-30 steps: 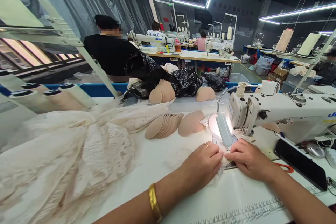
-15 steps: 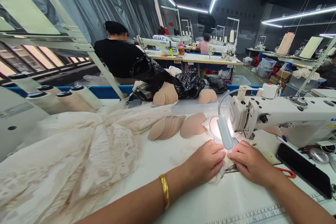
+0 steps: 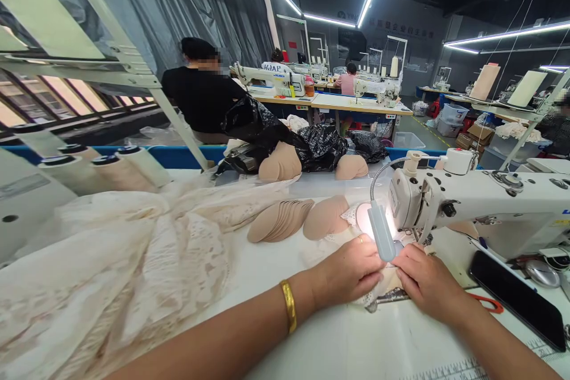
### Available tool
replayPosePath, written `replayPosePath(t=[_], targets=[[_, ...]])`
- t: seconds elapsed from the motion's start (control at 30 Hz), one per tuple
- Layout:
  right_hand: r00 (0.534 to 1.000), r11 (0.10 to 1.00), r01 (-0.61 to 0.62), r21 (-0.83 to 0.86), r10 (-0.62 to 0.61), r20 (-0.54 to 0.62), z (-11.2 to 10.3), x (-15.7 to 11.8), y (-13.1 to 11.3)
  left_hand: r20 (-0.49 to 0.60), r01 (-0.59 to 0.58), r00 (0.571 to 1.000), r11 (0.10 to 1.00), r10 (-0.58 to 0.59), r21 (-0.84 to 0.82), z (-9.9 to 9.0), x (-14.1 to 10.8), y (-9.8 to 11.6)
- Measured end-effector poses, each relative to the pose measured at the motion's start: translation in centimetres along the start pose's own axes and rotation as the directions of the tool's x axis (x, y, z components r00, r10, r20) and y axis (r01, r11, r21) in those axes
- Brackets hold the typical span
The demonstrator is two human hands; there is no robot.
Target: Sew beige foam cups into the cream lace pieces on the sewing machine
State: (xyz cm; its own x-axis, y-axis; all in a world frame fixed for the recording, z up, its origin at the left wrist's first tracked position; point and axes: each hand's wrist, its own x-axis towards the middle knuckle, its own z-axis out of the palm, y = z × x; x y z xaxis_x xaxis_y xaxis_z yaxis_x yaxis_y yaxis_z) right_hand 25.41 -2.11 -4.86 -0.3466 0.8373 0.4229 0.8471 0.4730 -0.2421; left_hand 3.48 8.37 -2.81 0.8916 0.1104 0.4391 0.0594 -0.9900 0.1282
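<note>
My left hand [image 3: 354, 268] has its fingers closed on pale lace fabric [image 3: 370, 298], part of which hangs out below them. Close by on the right, my right hand [image 3: 428, 280] pinches the same piece, its fingertips just in front of the needle area of a white sewing machine [image 3: 494, 193]. A grey lamp [image 3: 381, 233] on a bendy neck lights the spot and hides part of the fabric. Behind the lamp, a rounded pad [image 3: 364, 217] with lace at its edge glows in the light. The exact stitching point is hidden.
Fanned beige pads [image 3: 278, 222] and another beige stack [image 3: 326, 217] lie left of the machine. Cream lace [image 3: 146, 261] is heaped at the left. A phone [image 3: 516, 300], orange-handled scissors [image 3: 490, 303] and a ruler [image 3: 449, 371] lie at the right. A co-worker [image 3: 200, 92] sits beyond.
Both hands stay on the fabric. My left hand has edged right and forward, towards the machine. The view has shifted slightly, and the ruler shows less.
</note>
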Motion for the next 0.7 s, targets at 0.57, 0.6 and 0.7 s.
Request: replayPosePath(t=[0.57, 0.6, 0.7], targets=[[0.999, 0.998, -0.041, -0.055, 0.042, 0.020, 0.2, 0.0, 0.2, 0.089, -0.002, 0.996, 1.000, 0.002, 0.003, -1.0, 0.9, -0.7], [0.999, 0.998, -0.037, -0.050, 0.039, 0.023, 0.2, 0.0, 0.3, 0.095, 0.004, 0.995, 1.000, -0.004, 0.002, -1.1, 1.0, -0.7], [0.999, 0.999, -0.037, -0.035, 0.038, 0.034, 0.3, -0.1, 0.4, 0.101, 0.040, 0.994, 0.999, -0.039, -0.010, -1.2, 1.0, -1.0]])
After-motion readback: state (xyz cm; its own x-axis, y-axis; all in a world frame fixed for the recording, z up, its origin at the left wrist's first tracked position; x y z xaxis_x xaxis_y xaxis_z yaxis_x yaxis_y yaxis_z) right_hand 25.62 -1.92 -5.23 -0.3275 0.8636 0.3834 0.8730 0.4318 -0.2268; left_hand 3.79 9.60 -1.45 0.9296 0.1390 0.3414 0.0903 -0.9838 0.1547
